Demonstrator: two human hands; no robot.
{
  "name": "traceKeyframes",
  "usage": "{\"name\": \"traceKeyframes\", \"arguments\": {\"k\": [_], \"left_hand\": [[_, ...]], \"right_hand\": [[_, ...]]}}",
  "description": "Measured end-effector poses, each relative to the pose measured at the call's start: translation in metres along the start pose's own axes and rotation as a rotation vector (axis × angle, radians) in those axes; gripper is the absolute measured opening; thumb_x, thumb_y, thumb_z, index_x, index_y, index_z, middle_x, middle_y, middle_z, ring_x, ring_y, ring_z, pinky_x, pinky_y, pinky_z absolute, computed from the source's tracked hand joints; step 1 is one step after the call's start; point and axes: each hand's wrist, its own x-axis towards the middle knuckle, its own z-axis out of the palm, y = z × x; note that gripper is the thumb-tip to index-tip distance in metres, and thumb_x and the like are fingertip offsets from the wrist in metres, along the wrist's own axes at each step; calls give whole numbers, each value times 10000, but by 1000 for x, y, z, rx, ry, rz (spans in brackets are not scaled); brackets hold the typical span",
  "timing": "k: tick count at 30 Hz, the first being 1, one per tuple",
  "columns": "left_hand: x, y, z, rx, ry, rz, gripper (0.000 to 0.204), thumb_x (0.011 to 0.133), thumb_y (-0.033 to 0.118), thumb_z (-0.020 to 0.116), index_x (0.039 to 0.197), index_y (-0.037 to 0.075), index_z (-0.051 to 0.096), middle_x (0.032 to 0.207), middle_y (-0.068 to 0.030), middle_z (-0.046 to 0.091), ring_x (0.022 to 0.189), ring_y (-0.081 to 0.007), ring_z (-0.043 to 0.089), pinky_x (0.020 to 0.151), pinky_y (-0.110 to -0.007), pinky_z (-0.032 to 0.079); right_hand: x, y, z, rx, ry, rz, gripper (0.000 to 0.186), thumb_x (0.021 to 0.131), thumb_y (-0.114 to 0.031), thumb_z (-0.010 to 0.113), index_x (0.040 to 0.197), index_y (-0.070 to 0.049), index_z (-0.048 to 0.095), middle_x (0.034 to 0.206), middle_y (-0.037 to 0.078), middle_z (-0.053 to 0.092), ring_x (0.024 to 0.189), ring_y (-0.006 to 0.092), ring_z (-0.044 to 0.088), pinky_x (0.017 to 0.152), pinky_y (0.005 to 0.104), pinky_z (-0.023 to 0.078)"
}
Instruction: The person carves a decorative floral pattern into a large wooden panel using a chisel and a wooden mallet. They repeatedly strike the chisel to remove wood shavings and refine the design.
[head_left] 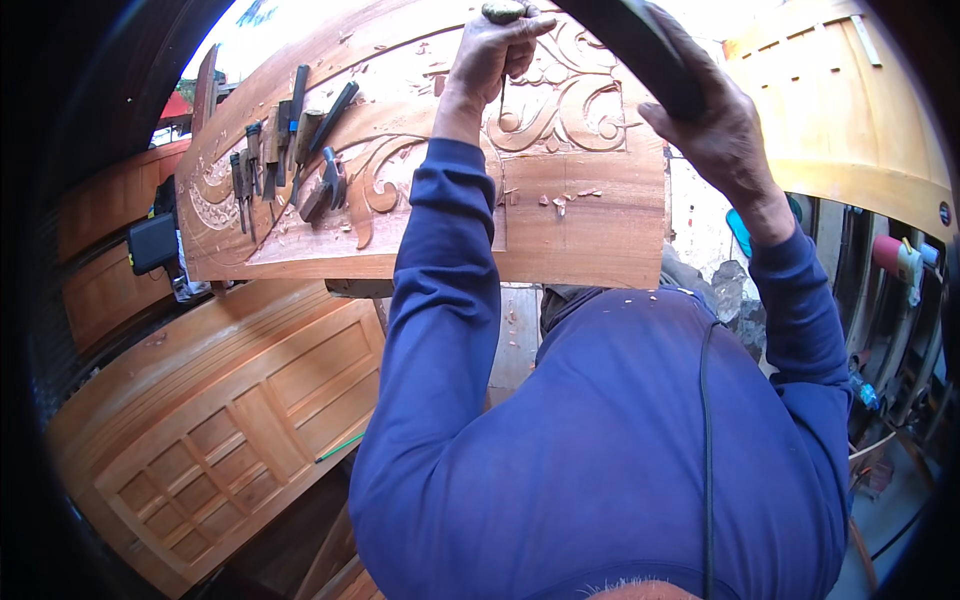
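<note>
My left hand [485, 60] is closed around a carving chisel, whose rounded handle end [503, 11] shows above the fist. Its thin blade points down to the carved wooden panel [585, 215]. Raised on the right, my right hand [725, 135] grips a long dark bar [640, 50], with the thumb on the near side and the other fingers partly hidden behind it. Scrolling leaf shapes [560, 110] stand in relief on the panel under my left hand. Wood chips [560, 205] lie scattered across it.
Several chisels [290, 130] and a small wooden-bodied tool [322, 190] lie on the panel's left side. A panelled door [230, 450] with a green pencil-like stick [340, 448] rests at lower left. Another pale wooden panel [840, 110] stands at right.
</note>
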Motion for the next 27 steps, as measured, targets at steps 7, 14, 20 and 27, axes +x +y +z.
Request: {"name": "traceKeyframes", "arguments": {"k": [7,14,20,27], "left_hand": [[-39,-7,25,52,62,343,202,854,29,817,960,30,646,609,68,488,450,1,349,396,-195,233],[-47,-14,30,149,147,387,196,855,44,830,957,38,663,628,48,519,472,-17,377,417,-206,251],[-53,-13,30,100,240,447,207,856,51,837,942,26,650,660,28,547,486,-27,408,433,-204,268],[-50,-19,22,72,199,375,179,839,32,811,918,75,656,696,16,564,542,-83,475,507,-272,366]], "right_hand": [[-23,62,-15,141,304,-22,916,752,74,778,1569,-28,376,1448,183,595,1325,263,599,1045,355,516],[-13,41,-39,210,246,-19,704,869,3,798,1499,-96,500,1398,96,649,1204,171,669,968,324,586],[25,31,-82,-398,308,-325,582,879,-129,796,1424,-174,596,1048,61,717,957,184,713,834,314,584],[20,34,21,-369,-102,-290,737,824,-41,727,1495,-277,536,972,116,706,836,293,715,762,406,619]]}}
